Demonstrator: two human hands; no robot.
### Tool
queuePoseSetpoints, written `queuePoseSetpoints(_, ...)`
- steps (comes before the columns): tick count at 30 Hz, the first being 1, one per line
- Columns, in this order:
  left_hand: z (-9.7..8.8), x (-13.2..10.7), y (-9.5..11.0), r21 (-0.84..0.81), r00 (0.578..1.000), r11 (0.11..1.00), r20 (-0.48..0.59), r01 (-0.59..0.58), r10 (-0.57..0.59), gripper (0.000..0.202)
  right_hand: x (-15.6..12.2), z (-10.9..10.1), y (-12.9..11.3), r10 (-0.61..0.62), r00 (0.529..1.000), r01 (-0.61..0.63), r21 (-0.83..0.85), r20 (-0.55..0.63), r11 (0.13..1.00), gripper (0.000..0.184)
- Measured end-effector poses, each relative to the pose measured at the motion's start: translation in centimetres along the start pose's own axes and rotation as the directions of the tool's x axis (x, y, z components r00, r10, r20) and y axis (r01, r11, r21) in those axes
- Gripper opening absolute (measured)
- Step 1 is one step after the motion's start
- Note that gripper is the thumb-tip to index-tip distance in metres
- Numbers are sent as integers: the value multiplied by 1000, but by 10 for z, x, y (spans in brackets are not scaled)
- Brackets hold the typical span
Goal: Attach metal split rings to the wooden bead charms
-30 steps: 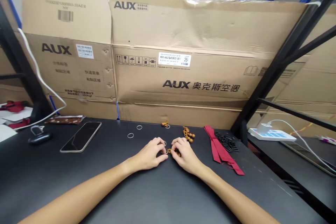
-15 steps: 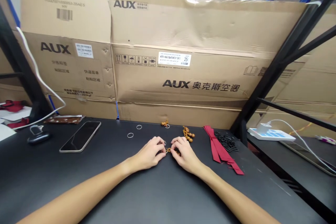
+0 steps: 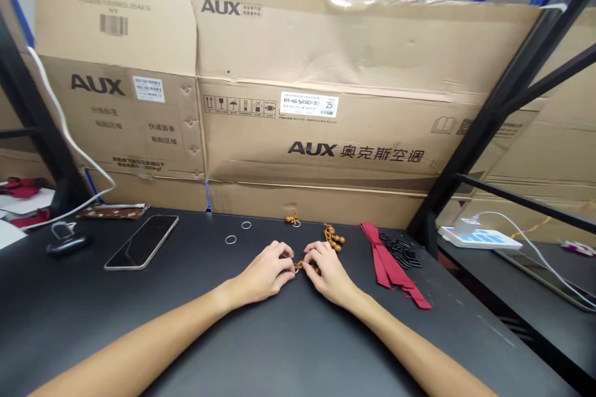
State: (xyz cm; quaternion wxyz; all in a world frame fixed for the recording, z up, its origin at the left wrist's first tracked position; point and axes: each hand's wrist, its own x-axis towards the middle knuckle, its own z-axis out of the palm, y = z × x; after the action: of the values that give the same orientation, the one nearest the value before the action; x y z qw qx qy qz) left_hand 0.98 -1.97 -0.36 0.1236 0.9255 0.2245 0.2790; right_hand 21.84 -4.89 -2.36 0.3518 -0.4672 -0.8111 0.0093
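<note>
Nearest, the desk [image 3: 261, 347] offers wide room between the forearms. Beyond, the left hand [image 3: 265, 270] has its fingers pinched on a metal ring [image 3: 297, 270], while the right hand [image 3: 328, 270] grasps an orange-brown beaded cord [image 3: 300, 265], partly covered by those fingers; ring and cord meet between the hands. Too hard a tug could let the thin cord slip from the pinch, and a dropped bead could roll. To the right, red ribbon strips [image 3: 391, 260] and black plastic pieces [image 3: 401, 251] limit sideways sweeps; leftward, a smartphone [image 3: 142, 243] lies well apart. Farther off sit two loose rings [image 3: 226, 239] and cord-strung beads [image 3: 334, 237], before cardboard [image 3: 326, 201] walls off the far edge.
</note>
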Motion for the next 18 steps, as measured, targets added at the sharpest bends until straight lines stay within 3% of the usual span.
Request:
queuePoseSetpoints(6, 2, -1, -2, -2, 1000, 1000, -8, 12, -12, 7, -1, -3, -6, -63, 997, 59, 65, 51, 996, 8)
queuePoseSetpoints(18, 2, 1, -5, -60, 999, 998, 30, 19, -17, 13, 0, 0, -2, -26, 1000, 27, -92, 15, 995, 10)
